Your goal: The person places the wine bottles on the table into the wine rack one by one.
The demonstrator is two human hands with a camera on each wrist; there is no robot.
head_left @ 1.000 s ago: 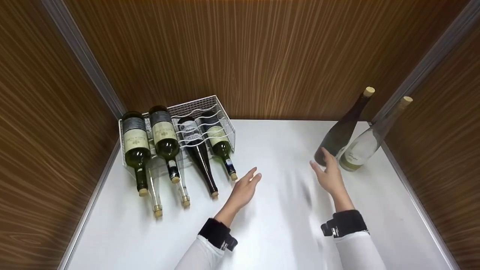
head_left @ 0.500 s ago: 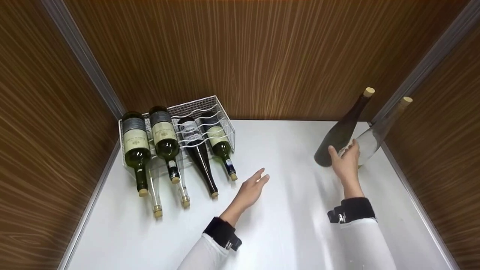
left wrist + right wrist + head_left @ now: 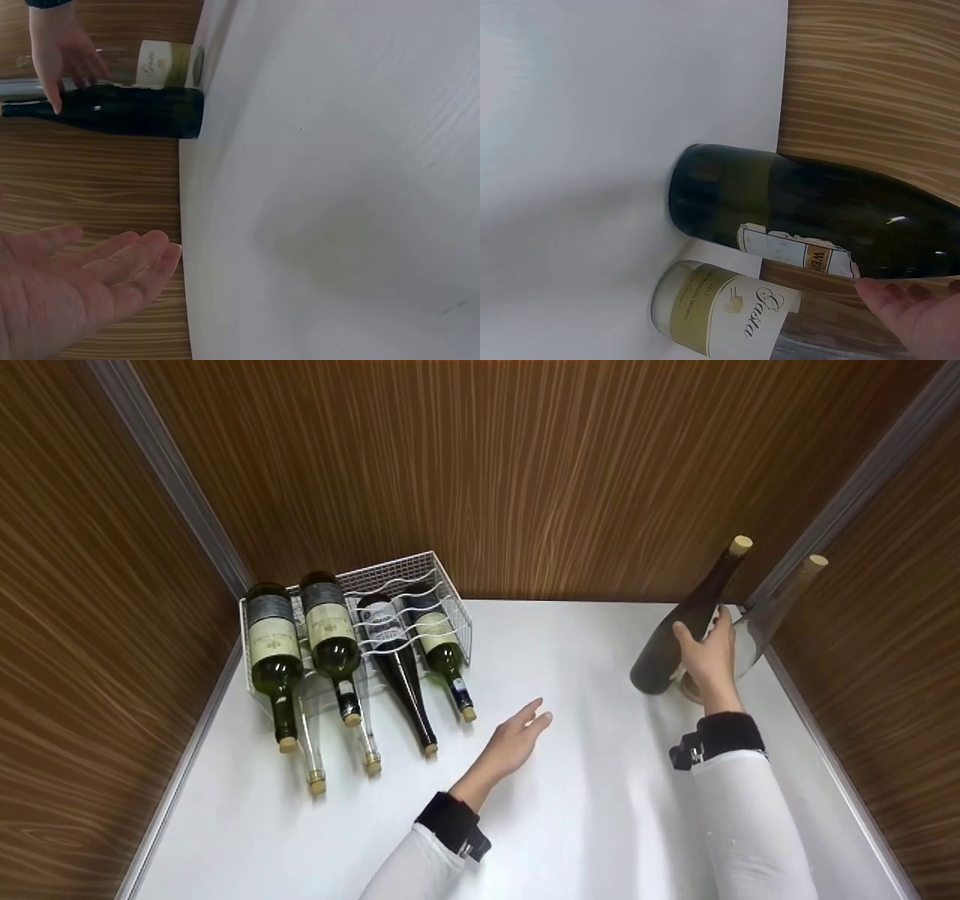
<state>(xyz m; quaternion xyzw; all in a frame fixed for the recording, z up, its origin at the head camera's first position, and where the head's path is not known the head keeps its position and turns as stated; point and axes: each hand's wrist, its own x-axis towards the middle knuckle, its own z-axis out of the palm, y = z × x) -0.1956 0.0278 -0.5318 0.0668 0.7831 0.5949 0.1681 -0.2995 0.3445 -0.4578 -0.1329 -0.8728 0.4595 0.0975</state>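
My right hand (image 3: 709, 656) is at the dark wine bottle (image 3: 675, 637), which stands upright on the right of the white table. Its thumb is in front of the bottle and its other fingers reach between it and the clear bottle (image 3: 757, 630) beside it. Whether the fingers touch the glass is hard to see. In the right wrist view a torn label (image 3: 799, 251) shows on the dark bottle, and the clear bottle bears a cream and gold label (image 3: 739, 311). Over mid-table, my left hand (image 3: 514, 742) holds nothing, fingers extended.
A white wire rack (image 3: 450, 607) stands at the back left. Several corked bottles lie in it, including a green bottle (image 3: 330, 634) and a slim dark bottle (image 3: 397, 660), their necks pointing forward. Wood-grain panels (image 3: 480, 472) enclose the white table (image 3: 555, 810).
My right hand has moved forward and right, from in front of the two bottles up to the dark bottle's side. My left hand has drifted slightly right. Both bottles still stand in place.
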